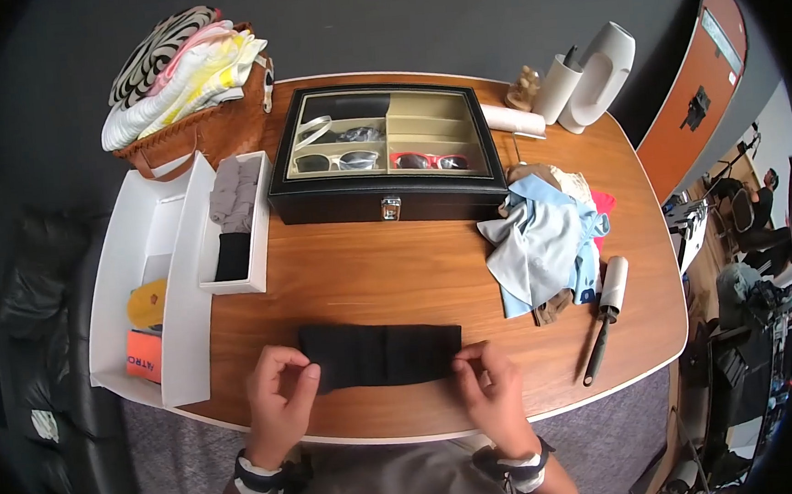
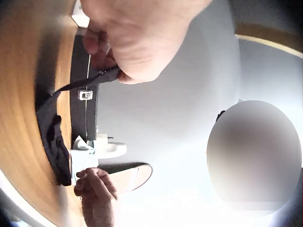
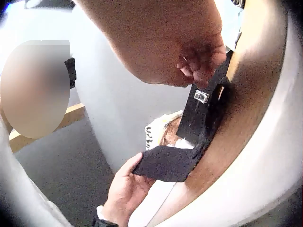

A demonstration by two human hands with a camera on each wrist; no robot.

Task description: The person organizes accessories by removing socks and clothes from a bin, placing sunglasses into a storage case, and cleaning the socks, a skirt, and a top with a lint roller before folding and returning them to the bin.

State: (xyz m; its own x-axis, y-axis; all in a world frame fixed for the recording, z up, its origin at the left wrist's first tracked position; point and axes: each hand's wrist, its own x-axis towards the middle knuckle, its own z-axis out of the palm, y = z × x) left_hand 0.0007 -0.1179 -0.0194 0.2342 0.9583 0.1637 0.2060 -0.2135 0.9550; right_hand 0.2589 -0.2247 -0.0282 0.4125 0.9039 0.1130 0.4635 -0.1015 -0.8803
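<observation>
A folded black cloth [image 1: 385,353] stretches sideways between my two hands near the table's front edge. My left hand [image 1: 282,393] pinches its left end between thumb and fingers, and in the right wrist view that end is lifted off the wood, with the left hand [image 3: 128,187] on it. The middle sags down toward the table. At the other end, the fingertips of my right hand [image 1: 496,391] pinch at the right edge, low over the wood. In the left wrist view the right hand [image 2: 97,194] sits close beside the cloth's far end.
Behind the cloth stands a black glasses case [image 1: 338,205] with a clear lid. White boxes [image 1: 187,344] with folded items stand left, a brown bag [image 1: 250,133] of clothes behind them. Crumpled clothes [image 1: 543,241] and a lint roller [image 1: 603,324] lie right.
</observation>
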